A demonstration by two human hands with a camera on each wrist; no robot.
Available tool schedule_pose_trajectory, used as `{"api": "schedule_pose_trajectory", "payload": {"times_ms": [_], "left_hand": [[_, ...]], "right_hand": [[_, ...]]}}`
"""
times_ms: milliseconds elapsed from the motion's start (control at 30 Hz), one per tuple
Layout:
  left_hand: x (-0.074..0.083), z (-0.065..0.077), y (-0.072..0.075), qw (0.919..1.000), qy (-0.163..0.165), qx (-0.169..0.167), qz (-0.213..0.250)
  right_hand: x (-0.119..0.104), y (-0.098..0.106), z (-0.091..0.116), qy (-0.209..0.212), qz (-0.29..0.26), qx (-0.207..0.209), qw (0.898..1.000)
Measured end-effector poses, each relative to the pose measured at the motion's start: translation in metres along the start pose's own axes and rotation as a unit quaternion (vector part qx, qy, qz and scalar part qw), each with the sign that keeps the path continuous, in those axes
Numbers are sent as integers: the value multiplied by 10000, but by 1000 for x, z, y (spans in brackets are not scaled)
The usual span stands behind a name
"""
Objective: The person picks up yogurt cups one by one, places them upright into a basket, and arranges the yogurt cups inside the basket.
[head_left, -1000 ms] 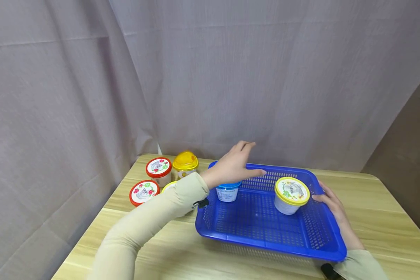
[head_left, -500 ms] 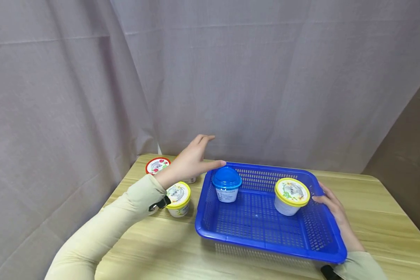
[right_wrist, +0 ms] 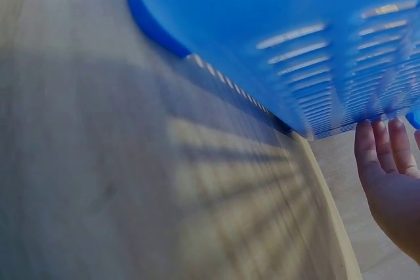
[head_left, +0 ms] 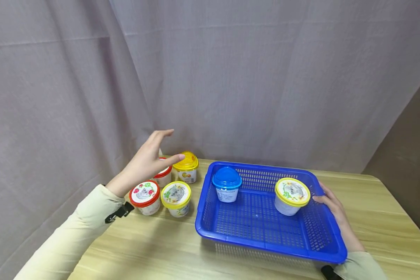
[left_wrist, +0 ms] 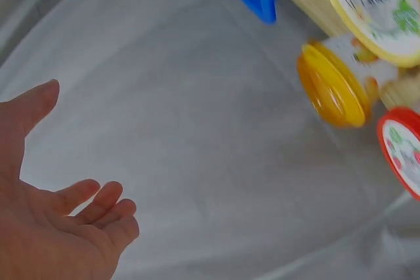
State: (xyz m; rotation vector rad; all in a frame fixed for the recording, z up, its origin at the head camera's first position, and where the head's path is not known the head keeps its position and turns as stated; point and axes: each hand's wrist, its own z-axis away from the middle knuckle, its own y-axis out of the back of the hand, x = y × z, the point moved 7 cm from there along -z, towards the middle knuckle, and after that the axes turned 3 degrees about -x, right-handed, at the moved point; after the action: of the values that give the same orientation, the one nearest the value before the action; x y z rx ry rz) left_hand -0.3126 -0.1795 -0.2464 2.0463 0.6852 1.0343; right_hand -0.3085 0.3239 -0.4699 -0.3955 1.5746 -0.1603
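My left hand (head_left: 145,163) hovers with nothing in it above the lidded cups at the left, thumb and fingers spread apart. Below it stand a front red-lidded cup (head_left: 145,196) and a rear red-lidded cup (head_left: 163,177), the rear one partly hidden by the hand. Beside them are a flat yellow-lidded cup (head_left: 176,199) and one with a domed yellow lid (head_left: 186,166). At the right, my right hand (head_left: 338,212) holds the blue basket (head_left: 266,245) by its side, thumb at the rim. In the right wrist view its fingers (right_wrist: 384,149) meet the outer wall.
Inside the basket, a cup with a domed blue lid (head_left: 227,184) stands at the back left and another yellow-lidded cup (head_left: 291,194) at the right. A grey curtain (head_left: 231,77) hangs behind the wooden table (head_left: 154,249).
My left hand has moved left from over the blue-lidded cup in the basket to above the cups on the table. The right hand and basket have stayed put.
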Motion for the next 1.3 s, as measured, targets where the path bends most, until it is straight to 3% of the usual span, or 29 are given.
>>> {"api": "schedule_pose_trajectory", "payload": {"times_ms": [267,467,867,1300], "left_hand": [[-27,22,34,9977,389,546,35],[-42,38,43,9948,691,742,-6],[-80,60,23,9911,1143,661,174],[-127,87,-5,9817,1715,660,494]], "right_hand": [[-4,-1,-1,337,-342,-103,9988],[-4,-3,-2,376,-404,-173,9983],[-3,-4,-2,345,-587,-406,9969],[-1,-4,3,97,-142,-303,9994]]}}
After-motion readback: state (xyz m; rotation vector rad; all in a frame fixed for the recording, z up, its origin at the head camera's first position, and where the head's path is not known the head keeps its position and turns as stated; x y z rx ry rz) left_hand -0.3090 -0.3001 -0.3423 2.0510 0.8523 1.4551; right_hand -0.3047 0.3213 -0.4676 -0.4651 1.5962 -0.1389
